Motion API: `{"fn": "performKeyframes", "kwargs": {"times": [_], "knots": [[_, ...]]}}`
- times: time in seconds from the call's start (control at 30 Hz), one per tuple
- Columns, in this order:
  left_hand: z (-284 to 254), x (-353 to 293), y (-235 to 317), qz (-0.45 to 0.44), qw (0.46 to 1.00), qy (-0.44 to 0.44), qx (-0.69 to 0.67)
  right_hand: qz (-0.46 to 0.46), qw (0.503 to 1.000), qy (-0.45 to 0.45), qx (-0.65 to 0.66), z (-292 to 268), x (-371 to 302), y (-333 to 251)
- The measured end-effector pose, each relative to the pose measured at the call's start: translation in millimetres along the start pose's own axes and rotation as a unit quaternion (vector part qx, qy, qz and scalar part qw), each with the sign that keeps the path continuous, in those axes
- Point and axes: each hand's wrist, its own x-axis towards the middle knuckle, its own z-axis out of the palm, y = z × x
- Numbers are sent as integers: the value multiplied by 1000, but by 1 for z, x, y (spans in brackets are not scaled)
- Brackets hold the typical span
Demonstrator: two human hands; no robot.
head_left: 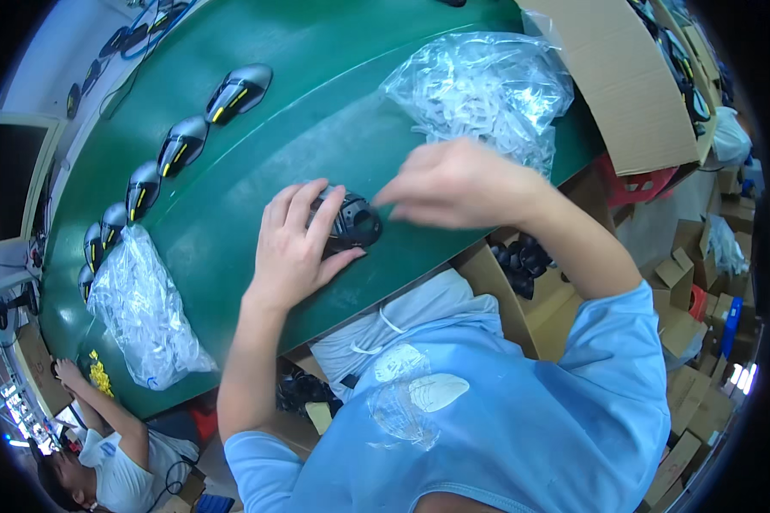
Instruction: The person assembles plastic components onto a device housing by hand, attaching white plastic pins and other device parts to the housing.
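Left grip [293,244]: closed around a dark mouse-shaped part [363,226], fingers across its top, thumb along the near side.
Right grip [445,186]: fingertips just beside the part's right end; motion blur, cannot tell whether they pinch anything.
Dark mouse-shaped part: between both hands, over the green desk [291,128], near its front edge.
Striped shells [184,144]: curving row, beyond and leftward.
Filled clear bags [488,90]: one far right, another left.
Co-worker's hand [70,374]: beside yellow pieces [100,374].
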Motion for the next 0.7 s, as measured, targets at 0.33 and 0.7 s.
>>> {"fn": "performKeyframes", "kwargs": {"times": [0.33,0.7], "knots": [[17,-25,33,-177,980,70,51,132,966,-64,-213,-23,-59,46],[27,-27,36,-199,973,107,46,163,903,252,307,81,6,-18]]}}
